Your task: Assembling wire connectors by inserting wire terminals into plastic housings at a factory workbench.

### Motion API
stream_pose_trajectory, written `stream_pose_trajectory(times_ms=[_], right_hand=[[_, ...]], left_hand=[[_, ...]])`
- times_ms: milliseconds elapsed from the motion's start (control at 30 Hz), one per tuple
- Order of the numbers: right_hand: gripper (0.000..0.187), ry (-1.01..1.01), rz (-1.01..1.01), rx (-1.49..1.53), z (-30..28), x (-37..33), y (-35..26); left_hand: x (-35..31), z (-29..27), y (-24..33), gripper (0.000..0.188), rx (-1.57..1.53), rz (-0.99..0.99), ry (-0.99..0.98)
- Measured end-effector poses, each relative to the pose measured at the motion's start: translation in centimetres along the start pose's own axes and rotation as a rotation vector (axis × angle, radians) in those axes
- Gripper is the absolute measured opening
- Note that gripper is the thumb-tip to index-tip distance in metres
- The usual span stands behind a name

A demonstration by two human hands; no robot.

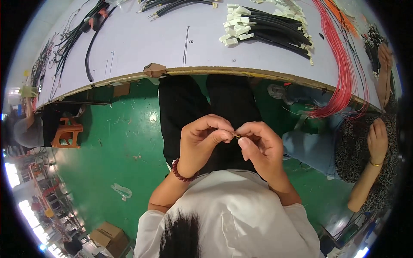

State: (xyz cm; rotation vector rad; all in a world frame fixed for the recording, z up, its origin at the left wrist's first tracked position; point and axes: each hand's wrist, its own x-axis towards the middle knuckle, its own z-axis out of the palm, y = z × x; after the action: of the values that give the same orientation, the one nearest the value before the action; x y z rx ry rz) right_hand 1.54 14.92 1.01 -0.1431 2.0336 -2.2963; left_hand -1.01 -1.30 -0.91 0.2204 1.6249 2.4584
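Above my lap, my left hand [202, 139] and my right hand [263, 148] meet fingertip to fingertip. Both are closed in a pinch around a tiny gold-coloured piece [237, 136] with something dark beside it. Fingers cover most of it, so its exact kind cannot be made out. Beyond the hands, on the white tabletop [146, 47], lies a bundle of thick black cables [279, 34]. White connectors [234, 28] cap their left ends, and smaller pale pieces sit on their right ends.
Red wires [340, 64] hang over the table edge at right. More black cables lie at the far middle [176, 6] and far left [86, 26]. A seated co-worker [365, 155] is close on my right. An orange stool [68, 133] and a cardboard box [109, 236] stand left.
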Motion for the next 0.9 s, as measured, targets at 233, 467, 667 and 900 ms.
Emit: stream_pose_trajectory(times_ms=[233,467,667,900], right_hand=[[0.012,-0.034,-0.043,-0.098,-0.5,0.1,0.6],[0.007,0.032,-0.146,-0.175,-0.3,0.4,0.9],[0.007,0.024,-0.050,-0.169,-0.5,0.4,0.9],[0.008,0.090,-0.054,-0.013,-0.1,0.5,1.5]], left_hand=[[-0.2,0.4,0.0,0.002,0.052,-0.007,0.038],[0.0,0.6,0.3,0.005,0.036,-0.066,0.010],[0.1,0.6,0.4,0.009,0.046,-0.108,0.036],[0.2,0.5,0.3,0.013,0.039,-0.130,0.032]])
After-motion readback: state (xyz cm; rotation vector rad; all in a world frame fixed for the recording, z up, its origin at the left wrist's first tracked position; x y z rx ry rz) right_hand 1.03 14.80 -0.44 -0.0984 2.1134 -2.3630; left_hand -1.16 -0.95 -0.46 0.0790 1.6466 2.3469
